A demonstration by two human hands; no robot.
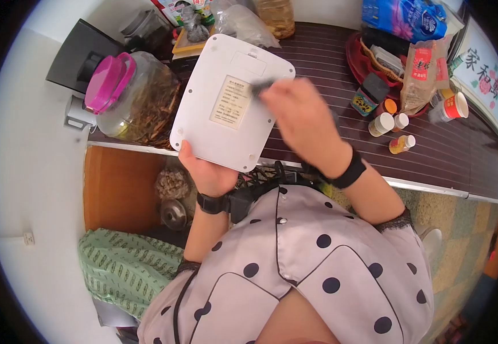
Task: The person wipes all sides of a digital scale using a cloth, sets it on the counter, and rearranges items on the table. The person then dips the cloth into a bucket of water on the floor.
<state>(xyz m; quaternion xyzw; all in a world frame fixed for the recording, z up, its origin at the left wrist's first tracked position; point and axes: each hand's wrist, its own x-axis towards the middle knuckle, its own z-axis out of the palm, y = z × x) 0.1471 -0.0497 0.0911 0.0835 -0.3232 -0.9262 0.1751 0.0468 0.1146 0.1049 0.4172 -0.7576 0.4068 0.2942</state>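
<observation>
Thumb in front and fingers behind, a person's left hand point(207, 175) grips a white plastic device point(232, 106) at the edge of a dark striped table point(318, 51); the right hand point(306, 123), curled, pinches a blurred dark object point(262, 87) beside its label point(226, 112). A pink-lidded jar point(140, 94) stands near a white wall point(28, 149). Small round marks dot the device's pale underside.

Framed picture point(483, 80): "家和萬"; device label point(229, 103) illegible.
</observation>
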